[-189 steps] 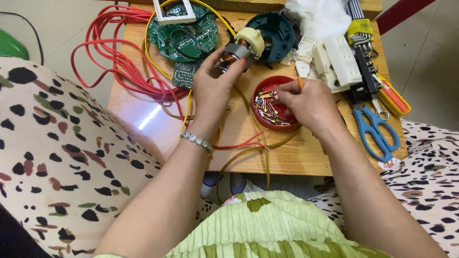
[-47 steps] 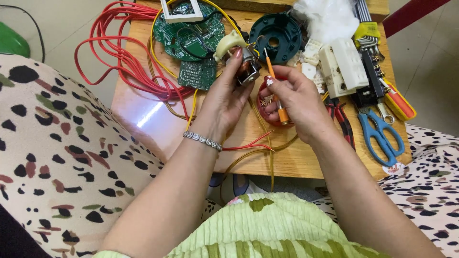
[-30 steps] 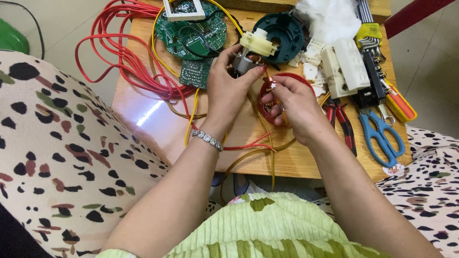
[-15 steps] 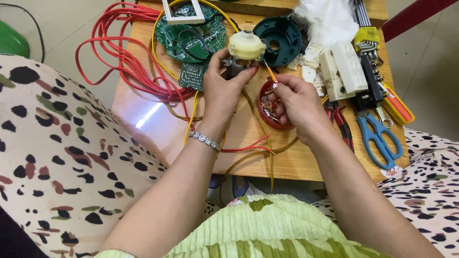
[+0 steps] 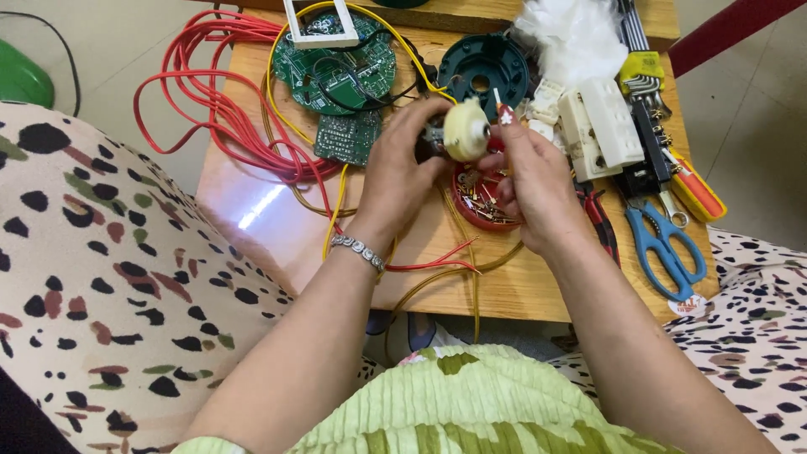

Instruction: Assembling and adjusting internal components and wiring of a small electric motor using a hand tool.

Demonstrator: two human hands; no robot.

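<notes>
A tangle of red wire (image 5: 227, 126) is spread over the left part of the wooden surface (image 5: 277, 244), and round green circuit boards (image 5: 336, 71) are laid beside it towards the back. Nearer the middle, the left hand (image 5: 402, 168) is closed around a small motor (image 5: 454, 134), so that its cream round end cap is turned up and towards the right hand; half a second ago the cap was held higher and further back, and it has since been brought down over the red dish of small metal parts (image 5: 483, 197). The right hand (image 5: 530, 189) is pinched at the fingertips beside the cap; the orange-handled tool seen in it a second and a half ago is no longer shown there, and whether a small part is held in the grip cannot be told. From this it is judged that fine work on the cap end is in hand. Further right, a dark green round housing (image 5: 483, 63), white plastic blocks (image 5: 601, 126), blue scissors (image 5: 664, 248) and an orange-handled screwdriver (image 5: 693, 189) are left on the surface, untouched.
</notes>
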